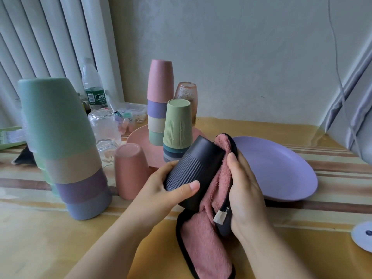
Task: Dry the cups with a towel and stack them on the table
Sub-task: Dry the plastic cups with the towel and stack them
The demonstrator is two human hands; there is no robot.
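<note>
My left hand (161,190) grips a black ribbed cup (193,168), tilted with its base up and away from me. My right hand (245,190) holds a pink towel with a black edge (205,238) against the cup's right side. A stack of upside-down cups topped by a green one (60,137) stands at the near left. A single pink cup (130,170) stands upside down beside it. On a pink plate (141,139) stand a tall stack topped by a pink cup (160,91) and a shorter stack topped by a ribbed green cup (177,123).
A purple plate (281,166) lies right of my hands. An amber glass (187,93), a clear glass (104,125), a water bottle (92,87) and a small clear box (132,113) stand behind. A white round thing (364,234) lies at the right edge.
</note>
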